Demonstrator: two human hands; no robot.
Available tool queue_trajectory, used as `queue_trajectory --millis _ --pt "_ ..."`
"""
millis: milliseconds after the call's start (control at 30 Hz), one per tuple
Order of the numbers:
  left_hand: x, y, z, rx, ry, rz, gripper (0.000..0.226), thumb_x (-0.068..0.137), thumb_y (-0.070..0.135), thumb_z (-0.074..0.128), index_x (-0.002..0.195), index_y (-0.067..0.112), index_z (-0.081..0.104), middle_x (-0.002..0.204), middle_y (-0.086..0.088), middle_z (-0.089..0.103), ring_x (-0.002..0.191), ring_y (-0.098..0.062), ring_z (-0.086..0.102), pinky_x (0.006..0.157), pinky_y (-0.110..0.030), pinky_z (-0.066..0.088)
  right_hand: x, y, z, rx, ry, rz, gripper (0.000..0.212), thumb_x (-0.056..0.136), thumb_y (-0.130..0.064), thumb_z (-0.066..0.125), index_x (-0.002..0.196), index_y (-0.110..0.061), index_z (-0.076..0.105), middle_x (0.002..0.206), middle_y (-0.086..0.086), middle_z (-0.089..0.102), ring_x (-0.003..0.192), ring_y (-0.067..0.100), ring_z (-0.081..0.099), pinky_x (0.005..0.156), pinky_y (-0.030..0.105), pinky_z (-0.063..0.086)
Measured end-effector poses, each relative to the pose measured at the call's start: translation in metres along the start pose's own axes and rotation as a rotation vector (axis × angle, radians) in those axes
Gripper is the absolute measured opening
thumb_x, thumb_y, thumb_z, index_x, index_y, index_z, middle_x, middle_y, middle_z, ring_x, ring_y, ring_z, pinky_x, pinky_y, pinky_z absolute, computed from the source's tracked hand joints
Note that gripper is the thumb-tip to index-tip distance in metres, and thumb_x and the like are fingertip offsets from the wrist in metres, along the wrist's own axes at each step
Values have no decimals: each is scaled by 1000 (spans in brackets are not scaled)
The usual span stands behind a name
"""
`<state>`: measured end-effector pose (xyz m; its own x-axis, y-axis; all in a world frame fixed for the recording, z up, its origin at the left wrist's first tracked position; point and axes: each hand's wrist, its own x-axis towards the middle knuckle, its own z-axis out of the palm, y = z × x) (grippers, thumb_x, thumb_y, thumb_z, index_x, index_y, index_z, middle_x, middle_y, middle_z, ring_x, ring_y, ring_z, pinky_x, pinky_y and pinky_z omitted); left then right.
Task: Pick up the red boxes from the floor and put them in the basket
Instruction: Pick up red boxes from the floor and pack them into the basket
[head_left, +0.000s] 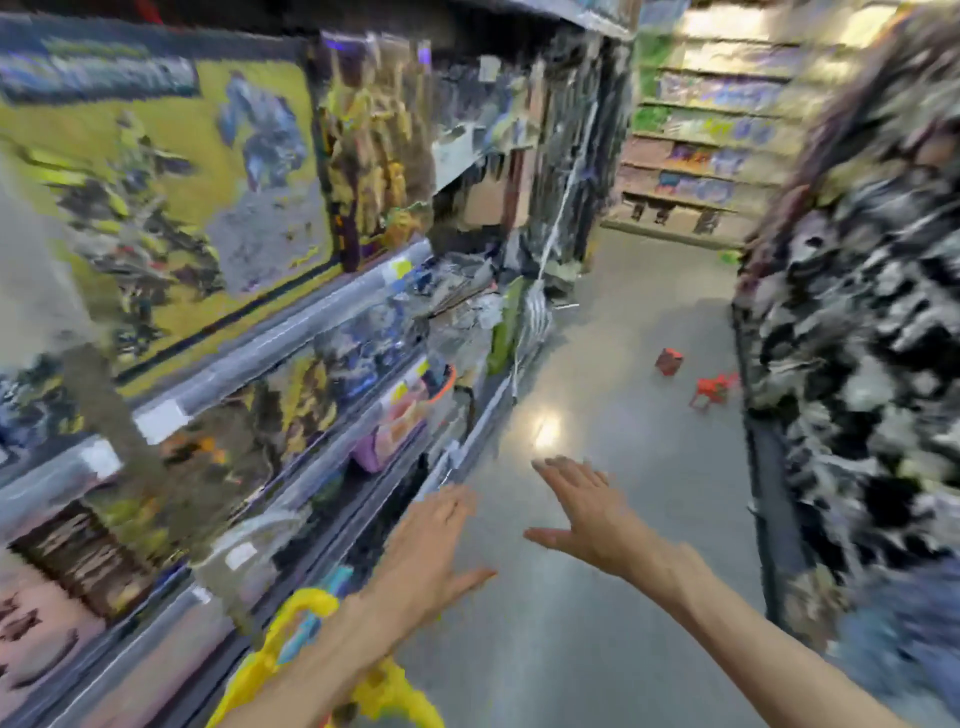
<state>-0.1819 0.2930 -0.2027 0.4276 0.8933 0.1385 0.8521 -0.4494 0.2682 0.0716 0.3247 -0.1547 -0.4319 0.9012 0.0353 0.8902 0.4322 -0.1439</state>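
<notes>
setting: a shop aisle, heavily blurred, with a grey shiny floor (597, 649) running ahead between two rows of stock.
left hand: the bare left hand (431, 556) reaches forward over the floor, palm down, fingers spread and thumb out to the side; it grips nothing.
right hand: the bare right hand (587, 512) is stretched forward beside the left, palm down, fingers loosely spread, thumb pointing left; it is empty too.
red box: a small dark red box (668, 361) lies on the floor well ahead of both hands, near the right-hand display.
second red item: a brighter red thing (714, 391) lies on the floor just beside the box, right of it; too blurred to tell what it is.
basket: a yellow plastic frame (306, 639) shows under the left forearm at the bottom edge; cannot tell if it is the basket.
left shelving: grey shelves (291, 332) with large yellow-printed toy boxes (156, 197).
right display: a dark, mottled black-and-white mass of stock (857, 338), detail unreadable.
</notes>
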Motion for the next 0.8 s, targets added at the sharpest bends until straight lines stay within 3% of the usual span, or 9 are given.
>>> queue_trajectory --millis 100,233,333,467,800 --pt "87 49 -1 -19 7 117 90 84 74 45 147 11 39 152 -13 41 139 -30 40 114 -45 34 -9 81 -34 -5 50 103 104 74 -84 35 152 -15 31 152 9 40 142 29 34 117 40 22" --pt "197 98 6 21 25 211 89 86 71 40 153 14 28 158 -10 32 145 -26 30 119 -40 24 -9 186 -62 -11 110 200 96 79 -77 46 150 -14 33 148 9 43 134 30 43 110 40 35" --pt "292 129 20 -24 11 244 92 85 75 36 155 17 21 162 -6 23 149 -22 20 120 -38 20 -3 269 -93 -26 110 274 93 81 -71 56 151 -14 31 151 7 40 134 28 42 110 34 31" --pt "400 162 30 -18 41 298 87 88 69 42 153 14 28 160 -8 28 146 -25 27 120 -35 18 17 369 -131 -92 107 300 91 83 -66 58 152 -14 29 150 6 40 134 25 40 111 33 30" --pt "662 145 69 18 49 347 92 81 73 34 150 11 36 154 -11 39 141 -29 37 115 -43 32 143 571 -156 -136 99 369 94 78 -75 45 150 -16 33 147 4 45 134 24 41 112 34 32"
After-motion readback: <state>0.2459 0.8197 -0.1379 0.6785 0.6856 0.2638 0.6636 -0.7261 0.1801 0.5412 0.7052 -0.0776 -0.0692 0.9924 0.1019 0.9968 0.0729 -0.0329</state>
